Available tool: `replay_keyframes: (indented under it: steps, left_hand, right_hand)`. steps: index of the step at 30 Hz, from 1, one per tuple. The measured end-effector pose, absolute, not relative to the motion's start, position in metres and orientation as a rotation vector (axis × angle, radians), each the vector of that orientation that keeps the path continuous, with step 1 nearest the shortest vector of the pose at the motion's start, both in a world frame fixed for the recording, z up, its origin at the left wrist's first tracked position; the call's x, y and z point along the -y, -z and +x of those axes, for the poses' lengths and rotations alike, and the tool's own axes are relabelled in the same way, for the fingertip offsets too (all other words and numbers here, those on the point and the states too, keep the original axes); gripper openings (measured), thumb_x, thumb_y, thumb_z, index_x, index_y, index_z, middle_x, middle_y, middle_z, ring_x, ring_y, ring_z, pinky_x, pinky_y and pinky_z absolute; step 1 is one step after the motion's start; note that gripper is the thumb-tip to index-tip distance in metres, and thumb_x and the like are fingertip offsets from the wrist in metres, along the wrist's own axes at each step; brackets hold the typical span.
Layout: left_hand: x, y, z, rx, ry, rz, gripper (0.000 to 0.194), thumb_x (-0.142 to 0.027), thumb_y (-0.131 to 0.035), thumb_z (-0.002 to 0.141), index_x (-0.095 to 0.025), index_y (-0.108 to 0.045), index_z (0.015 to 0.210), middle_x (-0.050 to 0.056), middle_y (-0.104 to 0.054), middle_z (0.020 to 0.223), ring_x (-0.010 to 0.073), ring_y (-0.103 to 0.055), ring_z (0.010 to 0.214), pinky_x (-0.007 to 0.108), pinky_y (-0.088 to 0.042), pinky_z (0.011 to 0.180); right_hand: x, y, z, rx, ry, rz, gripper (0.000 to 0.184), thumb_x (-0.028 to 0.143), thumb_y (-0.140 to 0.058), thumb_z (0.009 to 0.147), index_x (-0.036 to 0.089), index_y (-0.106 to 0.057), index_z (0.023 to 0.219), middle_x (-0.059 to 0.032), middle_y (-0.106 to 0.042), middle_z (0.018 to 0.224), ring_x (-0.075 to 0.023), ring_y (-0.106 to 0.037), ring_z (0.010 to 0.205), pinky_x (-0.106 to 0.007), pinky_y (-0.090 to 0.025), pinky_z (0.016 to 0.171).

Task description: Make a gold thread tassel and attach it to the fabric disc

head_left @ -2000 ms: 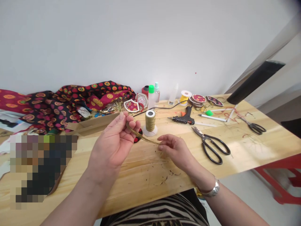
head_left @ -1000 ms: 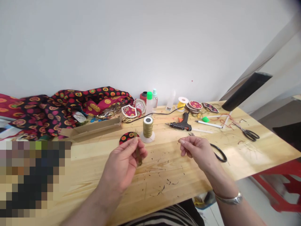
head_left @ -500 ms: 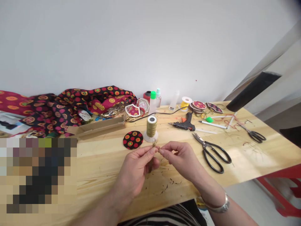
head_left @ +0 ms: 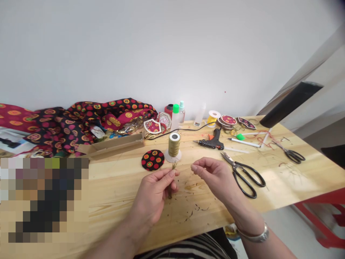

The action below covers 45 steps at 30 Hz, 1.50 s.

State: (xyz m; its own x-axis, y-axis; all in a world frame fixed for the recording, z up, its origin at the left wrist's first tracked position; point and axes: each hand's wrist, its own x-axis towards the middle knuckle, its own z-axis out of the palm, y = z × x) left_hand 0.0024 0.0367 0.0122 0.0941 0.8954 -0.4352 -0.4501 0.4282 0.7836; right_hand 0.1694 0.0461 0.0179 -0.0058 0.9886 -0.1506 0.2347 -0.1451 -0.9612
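My left hand (head_left: 155, 194) pinches a short bundle of gold thread (head_left: 172, 174) upright between thumb and fingers, its frayed tip poking out above them. My right hand (head_left: 214, 176) hovers a little to the right of the bundle, its fingertips pinched together; whether a strand is in them is too fine to see. Just beyond both hands stand a spool of gold thread (head_left: 174, 144) on a white base and a round black fabric disc with red dots (head_left: 152, 159). All of it is over a pale wooden table (head_left: 283, 187).
Large black scissors (head_left: 244, 172) lie right of my right hand, smaller scissors (head_left: 289, 154) farther right. A glue gun (head_left: 211, 142), bottles (head_left: 176, 112), patterned discs (head_left: 228, 121) and heaped patterned fabric (head_left: 81, 122) line the back. A cardboard strip (head_left: 113, 144) lies at left. Thread clippings dot the tabletop.
The bundle was stretched between both hands, then held by the left alone. My right hand came to its tip half a second ago and has now drawn away to the right.
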Motion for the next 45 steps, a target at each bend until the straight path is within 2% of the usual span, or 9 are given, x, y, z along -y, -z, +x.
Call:
replay_keyframes:
  steps: [4,8,12,14,18,20,26,37,45]
  left_hand:
    - [-0.037,-0.009,0.003,-1.056,-1.069,0.519,0.019,-0.026,-0.081,0.059,-0.011,-0.074,0.07,-0.001,-0.058,0.052,0.0059,-0.049,0.047,0.017,-0.043,0.049]
    - [-0.038,-0.009,0.001,-1.079,-1.084,0.507,0.024,-0.028,-0.082,0.056,-0.01,-0.075,0.071,0.0,-0.059,0.053,0.0058,-0.049,0.046,0.017,-0.042,0.047]
    - [-0.04,-0.016,-0.001,-1.126,-1.14,0.477,0.027,-0.026,-0.084,0.053,-0.012,-0.076,0.076,0.005,-0.07,0.089,0.0025,-0.047,0.047,0.017,-0.043,0.046]
    - [-0.04,-0.019,-0.001,-1.115,-1.141,0.508,0.025,-0.026,-0.082,0.057,-0.014,-0.076,0.077,0.006,-0.069,0.098,0.002,-0.046,0.046,0.018,-0.043,0.047]
    - [-0.037,-0.02,0.001,-1.042,-1.025,0.624,0.018,-0.027,-0.077,0.066,-0.014,-0.076,0.078,0.001,-0.066,0.063,0.0054,-0.05,0.047,0.017,-0.039,0.048]
    - [-0.036,-0.019,0.001,-1.025,-0.987,0.663,0.016,-0.028,-0.075,0.067,-0.014,-0.075,0.074,0.0,-0.062,0.055,0.0066,-0.052,0.048,0.017,-0.038,0.048]
    - [-0.035,-0.015,-0.001,-1.027,-1.003,0.671,0.014,-0.027,-0.075,0.067,-0.013,-0.074,0.07,0.003,-0.066,0.061,0.0065,-0.052,0.049,0.017,-0.038,0.049]
    - [-0.038,-0.014,-0.002,-1.071,-1.065,0.627,0.019,-0.029,-0.078,0.061,-0.011,-0.074,0.066,0.003,-0.065,0.057,0.0064,-0.052,0.048,0.016,-0.041,0.049]
    - [-0.041,-0.016,-0.007,-1.158,-1.08,0.607,0.023,-0.03,-0.079,0.061,-0.012,-0.076,0.076,0.005,-0.07,0.07,0.0056,-0.051,0.047,0.017,-0.042,0.049]
  right_hand:
    - [-0.046,-0.015,0.17,1.361,-1.089,-1.435,0.019,0.035,-0.062,0.077,0.016,-0.063,0.073,-0.0002,-0.059,0.063,-0.0109,-0.047,0.054,-0.024,-0.038,0.051]
    - [-0.042,-0.021,0.171,1.555,-0.7,-1.267,0.012,0.021,-0.06,0.081,0.017,-0.062,0.07,-0.0012,-0.061,0.071,-0.0124,-0.054,0.065,-0.025,-0.044,0.062]
    - [-0.038,-0.028,0.17,1.732,-0.346,-1.205,0.011,0.012,-0.06,0.081,0.017,-0.065,0.072,-0.0025,-0.056,0.073,-0.0134,-0.054,0.069,-0.026,-0.043,0.063]
    - [-0.036,-0.028,0.168,1.822,-0.289,-1.225,0.013,0.012,-0.059,0.082,0.016,-0.066,0.072,-0.003,-0.053,0.072,-0.0143,-0.052,0.069,-0.027,-0.042,0.061]
    - [-0.036,-0.023,0.162,1.894,-0.35,-1.188,0.013,0.014,-0.058,0.084,0.017,-0.069,0.078,-0.0032,-0.052,0.074,-0.0151,-0.052,0.071,-0.028,-0.042,0.062]
    - [-0.038,-0.021,0.16,1.879,-0.394,-1.161,0.012,0.014,-0.058,0.084,0.017,-0.069,0.08,-0.0031,-0.053,0.074,-0.0147,-0.053,0.071,-0.027,-0.042,0.062]
    - [-0.044,-0.019,0.165,1.838,-0.496,-1.172,0.01,0.012,-0.061,0.082,0.016,-0.068,0.075,-0.0024,-0.055,0.073,-0.0134,-0.054,0.071,-0.025,-0.043,0.064]
    - [-0.045,-0.016,0.181,1.699,-0.533,-1.229,0.01,0.012,-0.063,0.08,0.018,-0.065,0.072,-0.0007,-0.057,0.072,-0.0128,-0.056,0.07,-0.024,-0.045,0.065]
    - [-0.035,-0.029,0.186,1.783,-0.446,-1.222,0.01,0.013,-0.061,0.082,0.019,-0.064,0.074,-0.0001,-0.054,0.074,-0.0114,-0.052,0.07,-0.024,-0.043,0.064]
